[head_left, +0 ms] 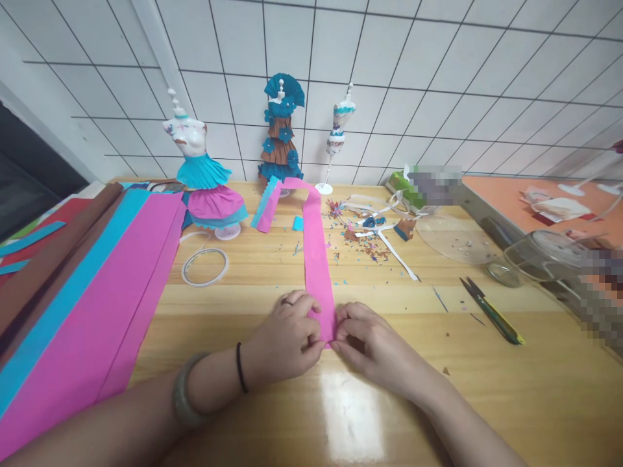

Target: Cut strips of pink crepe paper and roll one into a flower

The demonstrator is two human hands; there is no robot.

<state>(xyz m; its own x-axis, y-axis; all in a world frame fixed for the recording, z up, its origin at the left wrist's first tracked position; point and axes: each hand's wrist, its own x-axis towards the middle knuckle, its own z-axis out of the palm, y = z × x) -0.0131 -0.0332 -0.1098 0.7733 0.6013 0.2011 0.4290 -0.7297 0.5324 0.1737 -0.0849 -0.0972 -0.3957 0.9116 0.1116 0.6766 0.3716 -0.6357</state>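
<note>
A long pink crepe paper strip (317, 253) runs away from me across the wooden table. Its far end bends left and shows a blue band along one edge. At the near end, my left hand (287, 334) pinches the strip's bottom edge, with its curled fingers resting on the paper. My right hand (367, 340) pinches the same edge from the right, thumb and fingertips close to the left thumb. Both hands are closed on the paper; the edge between the fingertips is partly hidden.
Small mannequins in paper dresses, one blue and pink (214, 201), stand by the tiled wall. A tape roll (205, 267) lies left, beside large crepe sheets (111, 292). Thread snips (492, 311), paper scraps (372, 250) and a clear round lid (455, 240) are to the right.
</note>
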